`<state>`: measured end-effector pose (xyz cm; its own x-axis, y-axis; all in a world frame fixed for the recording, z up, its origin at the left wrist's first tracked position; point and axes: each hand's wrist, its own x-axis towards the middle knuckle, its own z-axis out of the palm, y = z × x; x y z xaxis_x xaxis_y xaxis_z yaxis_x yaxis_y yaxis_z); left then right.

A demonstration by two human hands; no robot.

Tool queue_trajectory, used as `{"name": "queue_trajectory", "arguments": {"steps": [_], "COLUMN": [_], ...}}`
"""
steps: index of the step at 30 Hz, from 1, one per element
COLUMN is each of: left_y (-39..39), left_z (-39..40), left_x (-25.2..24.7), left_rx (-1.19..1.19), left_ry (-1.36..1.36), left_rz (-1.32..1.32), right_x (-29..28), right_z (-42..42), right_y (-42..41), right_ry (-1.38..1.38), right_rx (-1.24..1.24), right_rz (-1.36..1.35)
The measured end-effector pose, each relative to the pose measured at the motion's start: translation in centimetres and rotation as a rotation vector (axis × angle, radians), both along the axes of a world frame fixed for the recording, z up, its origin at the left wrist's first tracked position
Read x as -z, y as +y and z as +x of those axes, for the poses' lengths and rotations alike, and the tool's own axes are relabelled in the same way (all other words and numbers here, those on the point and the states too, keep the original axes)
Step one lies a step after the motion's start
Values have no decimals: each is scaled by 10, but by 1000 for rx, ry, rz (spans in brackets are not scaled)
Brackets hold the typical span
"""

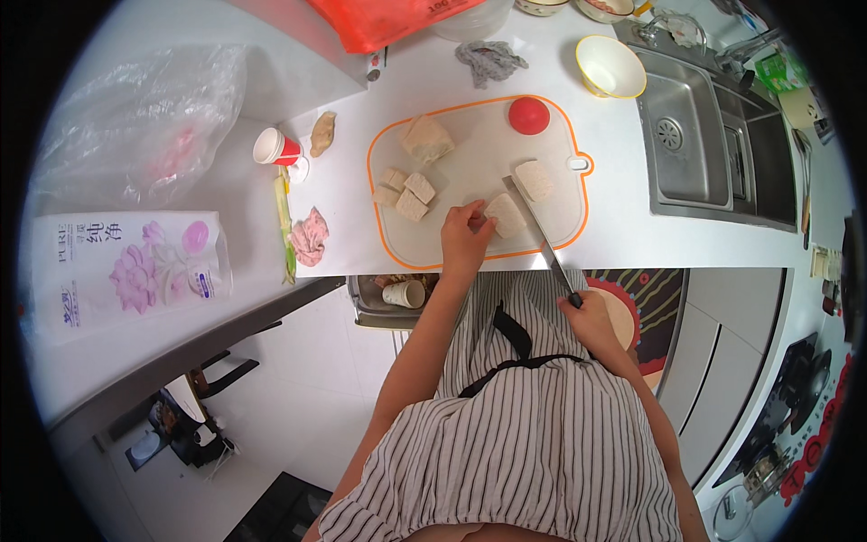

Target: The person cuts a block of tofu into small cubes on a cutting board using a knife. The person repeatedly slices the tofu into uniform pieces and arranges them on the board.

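Note:
My right hand (588,315) grips the black handle of a kitchen knife (538,220). Its blade slants up and left over the orange-rimmed cutting board (474,166), between two pale, speckled blocks of food, perhaps taro. The nearer block (506,215) lies left of the blade; the other block (534,180) is to its right. My left hand (466,234) has its fingers apart, the tips against the left side of the nearer block. Farther left are several smaller cut pieces (414,196) and a larger uncut chunk (428,139). A red dome-shaped object (529,116) rests at the board's far right.
A yellow-rimmed bowl (611,66) stands beside the steel sink (684,129). Beyond the board lies a crumpled grey cloth (489,62). Ginger (323,134), paper cups (276,147), a scallion (283,223) and a pink cloth (310,237) are left. Below the counter edge is a waste bin (369,305).

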<state>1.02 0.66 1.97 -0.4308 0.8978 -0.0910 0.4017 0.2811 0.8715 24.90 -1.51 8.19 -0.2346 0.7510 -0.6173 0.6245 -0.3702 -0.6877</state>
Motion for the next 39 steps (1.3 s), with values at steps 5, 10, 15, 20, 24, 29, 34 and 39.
{"name": "queue_trajectory", "arguments": {"steps": [5, 10, 15, 20, 24, 29, 34, 39], "left_y": [3, 5, 6, 7, 10, 15, 19, 23], "left_z": [-2, -6, -10, -15, -19, -26, -33, -38], "left_x": [-6, -6, -4, -1, -2, -6, -5, -4], "left_rx": [-86, -83, -62, -11, 29, 116, 185, 240], "left_ry": [-285, -423, -488, -511, -548, -546, -584, -605], "left_rz": [-175, -294, -289, -325, -349, -431, -460, -484], "right_x": [0, -4, -6, -3, 5, 9, 10, 12], "right_z": [-8, -15, -22, -25, -25, -27, -30, -29], "right_y": [1, 5, 11, 14, 13, 14, 14, 18], "right_ry": [-13, -28, -106, -212, -274, -311, -315, -285], "right_rx": [-27, -64, -130, -165, -179, -178, -158, -134], "right_rz": [-12, 19, 51, 61, 48, -19, -30, -22]}}
